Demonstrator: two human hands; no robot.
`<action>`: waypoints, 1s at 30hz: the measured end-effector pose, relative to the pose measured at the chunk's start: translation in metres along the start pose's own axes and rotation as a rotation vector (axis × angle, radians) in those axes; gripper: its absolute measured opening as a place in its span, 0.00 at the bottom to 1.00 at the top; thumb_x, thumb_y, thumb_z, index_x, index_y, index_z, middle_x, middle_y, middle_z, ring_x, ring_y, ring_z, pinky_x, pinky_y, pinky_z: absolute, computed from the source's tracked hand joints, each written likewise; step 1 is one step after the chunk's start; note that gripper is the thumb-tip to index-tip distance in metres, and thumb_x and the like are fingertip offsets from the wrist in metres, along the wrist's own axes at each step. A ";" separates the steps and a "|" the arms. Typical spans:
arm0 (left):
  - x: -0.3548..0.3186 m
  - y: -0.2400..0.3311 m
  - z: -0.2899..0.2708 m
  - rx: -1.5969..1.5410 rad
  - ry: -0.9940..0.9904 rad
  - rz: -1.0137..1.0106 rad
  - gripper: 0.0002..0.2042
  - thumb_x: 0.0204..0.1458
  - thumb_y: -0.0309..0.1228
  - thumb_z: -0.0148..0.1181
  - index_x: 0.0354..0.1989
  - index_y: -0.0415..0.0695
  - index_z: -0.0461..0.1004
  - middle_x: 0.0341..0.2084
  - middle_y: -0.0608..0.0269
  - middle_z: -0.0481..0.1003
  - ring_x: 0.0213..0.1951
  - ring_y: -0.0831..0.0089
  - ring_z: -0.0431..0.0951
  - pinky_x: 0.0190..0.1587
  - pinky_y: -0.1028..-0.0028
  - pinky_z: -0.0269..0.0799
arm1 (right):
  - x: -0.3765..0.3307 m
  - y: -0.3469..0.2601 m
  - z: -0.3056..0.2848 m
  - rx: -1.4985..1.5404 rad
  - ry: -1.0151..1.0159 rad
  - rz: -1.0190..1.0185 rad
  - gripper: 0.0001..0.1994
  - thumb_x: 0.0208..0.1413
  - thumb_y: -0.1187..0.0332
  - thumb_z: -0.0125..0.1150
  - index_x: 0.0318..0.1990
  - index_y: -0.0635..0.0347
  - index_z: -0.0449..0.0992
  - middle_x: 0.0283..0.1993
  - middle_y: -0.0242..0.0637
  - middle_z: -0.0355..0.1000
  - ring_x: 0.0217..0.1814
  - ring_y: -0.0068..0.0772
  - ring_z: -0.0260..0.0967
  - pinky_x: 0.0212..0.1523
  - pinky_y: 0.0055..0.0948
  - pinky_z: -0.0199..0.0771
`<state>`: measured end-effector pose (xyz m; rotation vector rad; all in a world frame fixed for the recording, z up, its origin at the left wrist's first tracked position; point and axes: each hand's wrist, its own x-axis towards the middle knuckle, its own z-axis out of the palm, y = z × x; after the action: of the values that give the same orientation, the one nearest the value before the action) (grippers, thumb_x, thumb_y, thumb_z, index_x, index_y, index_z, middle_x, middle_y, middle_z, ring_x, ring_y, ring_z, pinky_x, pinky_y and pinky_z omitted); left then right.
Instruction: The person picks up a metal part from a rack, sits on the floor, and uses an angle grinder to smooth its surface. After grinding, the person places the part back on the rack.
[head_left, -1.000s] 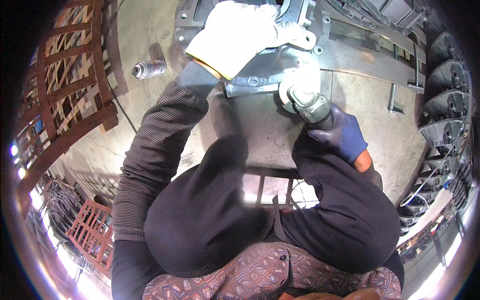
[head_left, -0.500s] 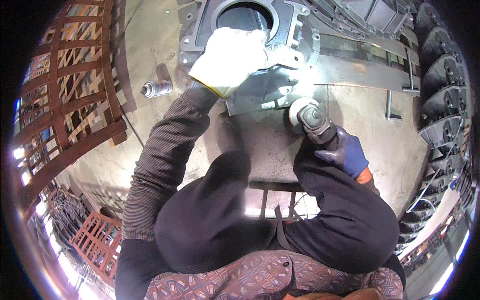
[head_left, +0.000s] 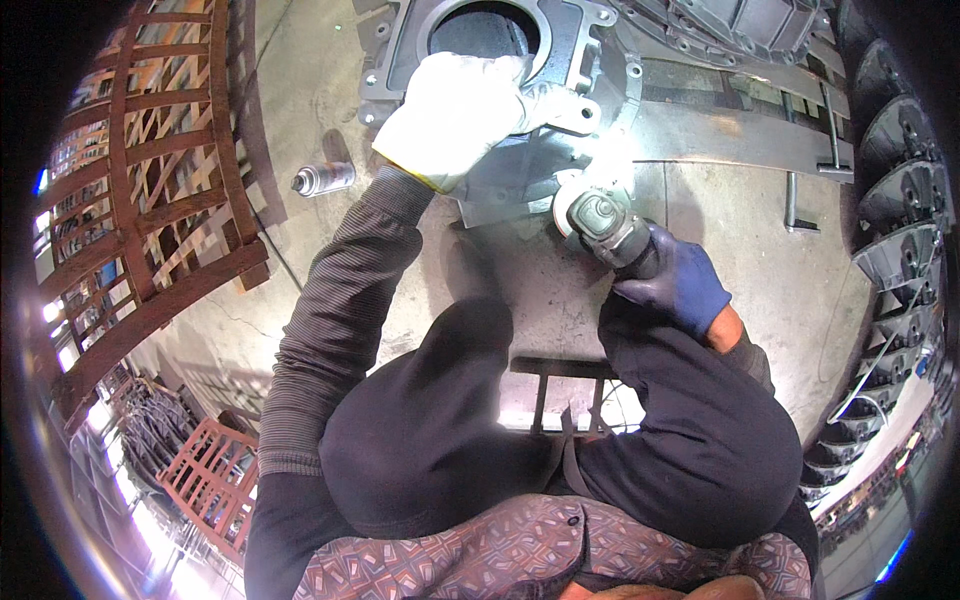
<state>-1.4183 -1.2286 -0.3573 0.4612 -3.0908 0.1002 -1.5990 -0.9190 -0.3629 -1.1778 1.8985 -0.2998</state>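
Observation:
A grey metal casting (head_left: 395, 70) with a large round opening sits in front of me. My left hand (head_left: 450, 120), in a white glove bleached by glare, grips the casting at the near rim of that opening. The thumb points toward a lug (head_left: 578, 115) with a hole in it. In a blue glove with a dark palm, my right hand (head_left: 680, 285) is closed around an angle grinder (head_left: 605, 225). The grinder's disc (head_left: 566, 205) is at the casting's near right edge; whether it touches cannot be made out. Bright light washes out that spot.
A spray can (head_left: 325, 178) lies on the concrete floor to the left, near brown metal racks (head_left: 170, 200). Another large casting (head_left: 740, 30) is at the far right, beside T-shaped metal bars (head_left: 793, 190). Stacked dark castings (head_left: 895, 200) line the right side.
The grinder and my right hand have moved slightly left, and the disc is closer to the casting's near edge. My left hand keeps its place on the casting. The whole view has shifted a little.

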 end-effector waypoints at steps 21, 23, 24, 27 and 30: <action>0.004 -0.005 0.014 0.064 0.171 0.070 0.19 0.62 0.48 0.64 0.50 0.45 0.82 0.36 0.61 0.83 0.38 0.67 0.87 0.41 0.64 0.78 | -0.004 0.002 0.009 -0.029 -0.053 0.021 0.40 0.45 0.45 0.81 0.62 0.58 0.76 0.46 0.58 0.82 0.49 0.65 0.81 0.51 0.51 0.82; 0.004 -0.005 0.014 0.045 0.178 0.078 0.20 0.62 0.48 0.64 0.51 0.45 0.82 0.35 0.61 0.83 0.38 0.67 0.87 0.41 0.64 0.79 | -0.006 0.002 0.009 -0.016 -0.052 0.024 0.40 0.45 0.45 0.81 0.62 0.58 0.76 0.46 0.58 0.82 0.49 0.65 0.81 0.51 0.52 0.82; 0.003 -0.005 0.014 0.042 0.194 0.078 0.20 0.62 0.49 0.64 0.51 0.45 0.82 0.36 0.61 0.83 0.38 0.67 0.87 0.41 0.64 0.79 | -0.005 0.002 0.009 -0.004 -0.036 0.012 0.40 0.45 0.45 0.81 0.62 0.58 0.76 0.46 0.57 0.82 0.49 0.65 0.81 0.51 0.52 0.82; 0.003 -0.005 0.015 0.039 0.205 0.058 0.21 0.61 0.49 0.64 0.51 0.44 0.82 0.36 0.61 0.83 0.38 0.67 0.87 0.41 0.65 0.79 | 0.002 0.000 0.009 0.002 -0.003 -0.027 0.40 0.45 0.45 0.81 0.62 0.59 0.76 0.47 0.58 0.82 0.49 0.65 0.81 0.51 0.52 0.82; 0.005 -0.005 0.016 0.029 0.166 0.051 0.23 0.62 0.52 0.63 0.50 0.43 0.82 0.35 0.57 0.84 0.37 0.64 0.87 0.42 0.63 0.80 | 0.010 -0.003 0.010 -0.018 0.004 -0.035 0.40 0.46 0.44 0.81 0.61 0.60 0.76 0.48 0.58 0.81 0.50 0.65 0.81 0.51 0.52 0.82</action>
<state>-1.4214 -1.2361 -0.3732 0.3559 -2.9420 0.1742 -1.5912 -0.9265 -0.3719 -1.2238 1.8896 -0.3053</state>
